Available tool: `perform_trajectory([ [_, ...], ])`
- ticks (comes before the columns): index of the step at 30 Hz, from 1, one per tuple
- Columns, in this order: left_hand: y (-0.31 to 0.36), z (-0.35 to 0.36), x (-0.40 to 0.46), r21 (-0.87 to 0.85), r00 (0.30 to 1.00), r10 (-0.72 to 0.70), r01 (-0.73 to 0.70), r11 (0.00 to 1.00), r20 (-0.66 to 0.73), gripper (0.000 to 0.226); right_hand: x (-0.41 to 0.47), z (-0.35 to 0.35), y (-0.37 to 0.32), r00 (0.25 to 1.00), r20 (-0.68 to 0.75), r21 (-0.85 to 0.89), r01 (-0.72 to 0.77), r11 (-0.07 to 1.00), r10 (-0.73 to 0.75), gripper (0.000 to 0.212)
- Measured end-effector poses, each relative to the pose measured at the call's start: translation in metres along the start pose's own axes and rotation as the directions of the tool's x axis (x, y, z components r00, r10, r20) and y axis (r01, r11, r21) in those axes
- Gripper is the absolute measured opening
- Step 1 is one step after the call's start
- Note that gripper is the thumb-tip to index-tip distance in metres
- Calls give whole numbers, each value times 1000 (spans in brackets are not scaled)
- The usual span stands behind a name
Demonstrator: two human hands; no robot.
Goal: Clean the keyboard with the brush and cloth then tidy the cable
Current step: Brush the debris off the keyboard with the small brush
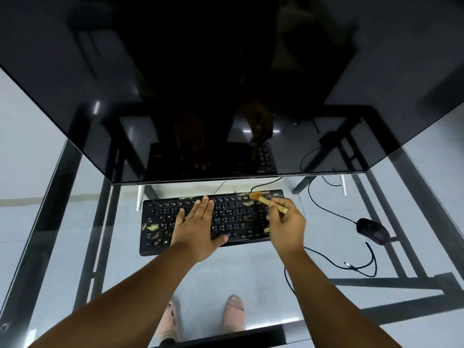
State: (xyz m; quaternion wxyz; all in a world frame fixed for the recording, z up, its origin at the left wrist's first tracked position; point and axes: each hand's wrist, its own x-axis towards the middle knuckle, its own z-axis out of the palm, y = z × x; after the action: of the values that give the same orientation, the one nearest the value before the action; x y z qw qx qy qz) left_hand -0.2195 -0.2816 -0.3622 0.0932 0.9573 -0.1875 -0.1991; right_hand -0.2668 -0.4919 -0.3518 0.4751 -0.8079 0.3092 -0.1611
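Nearest the camera, under the glass desk (251, 277), two feet in pale slippers (233, 312) show on the floor. Above them two bare forearms reach to one black keyboard (200, 217), which lies flat on the glass just in front of the monitor (200, 96).

The left hand (198, 227) lies palm down on the middle keys, fingers straight and close together, thumb spread, holding nothing; it seems to pin the board. The right hand (286, 227) has its fingers curled tight around the wooden handle of one brush (266, 200), whose bristles touch the far right corner of the keyboard.

Yellowish debris sits in several patches: lower left, upper middle and right. Brushing looks far from finished. To do it well, short strokes along the key rows, bristles angled into the gaps, sweeping crumbs off one edge, with the left hand shifting off uncleaned keys.

Well to the right lies one black mouse (371, 229), and loose cable (326, 207) loops across the glass, untidied. No cloth is visible.
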Motion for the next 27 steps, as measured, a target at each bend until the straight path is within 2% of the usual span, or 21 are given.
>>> perform_trajectory([
  [4,9,4,3,-10,1000,-4,4,1000,-2,96,13,-11,-1,996,-84,0,-3,1000,3,11],
  [7,16,7,5,-10,1000,-2,2,1000,-13,94,17,-10,-3,998,54,-16,16,1000,-16,12],
  [9,20,9,6,-8,1000,-2,2,1000,-10,93,21,-11,-1,1000,-10,-52,9,999,-10,11],
  [11,23,10,6,-1,1000,-8,8,1000,0,92,25,-15,2,996,-87,0,-4,1000,4,11],
  [14,25,11,6,14,1000,-16,16,1000,0,92,24,-19,3,1000,21,18,-2,1000,1,9],
  [15,26,12,6,19,1000,-19,19,1000,-2,92,24,-22,4,1000,17,-4,7,1000,-7,9],
  [18,29,14,5,26,999,-33,33,999,-3,92,19,-29,9,995,-100,40,-12,999,16,9],
  [20,31,15,5,27,999,-42,42,999,-3,92,12,-31,10,1000,-8,118,-29,993,30,9],
  [22,32,17,6,27,999,-46,46,999,-4,92,6,-31,16,999,53,90,-15,996,10,16],
  [25,34,19,7,18,998,-54,54,998,-8,92,7,-38,21,995,-93,49,-28,998,32,13],
  [27,35,20,6,19,998,-58,58,998,-15,92,10,-42,20,996,-80,75,-41,996,47,12],
])
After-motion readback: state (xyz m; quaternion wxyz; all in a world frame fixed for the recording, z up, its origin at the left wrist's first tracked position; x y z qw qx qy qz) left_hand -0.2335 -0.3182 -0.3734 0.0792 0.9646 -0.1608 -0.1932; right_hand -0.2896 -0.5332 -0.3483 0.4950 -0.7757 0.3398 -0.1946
